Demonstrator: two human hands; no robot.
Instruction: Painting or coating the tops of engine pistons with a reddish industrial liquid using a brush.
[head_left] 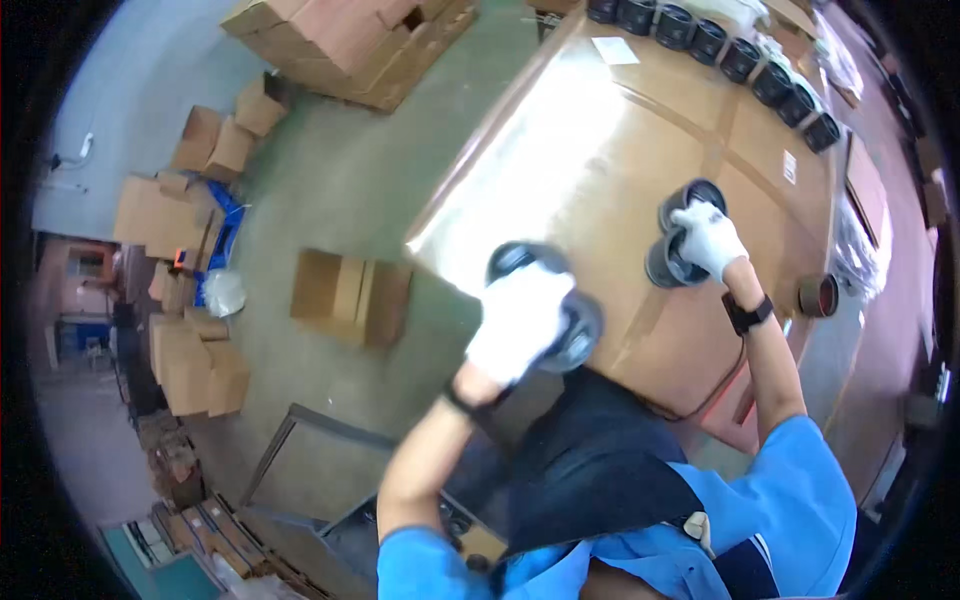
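My left hand, in a white glove, is closed on two black cylindrical cups at the near left edge of the cardboard-topped table; that hand is slightly blurred. Further right, my gloved right hand grips two more black cylindrical cups, which sit side by side over the tabletop. Its fingers reach into their open mouths. Whether this pair touches the surface I cannot tell. A single dark cup with a reddish inside lies near the right edge. Several black cups form a curved row at the far end.
An open cardboard box stands on the floor left of the table. Stacked cartons are at the far left, and more boxes line the left side. Near my left arm is a dark metal frame. Clear plastic wrap hangs along the right.
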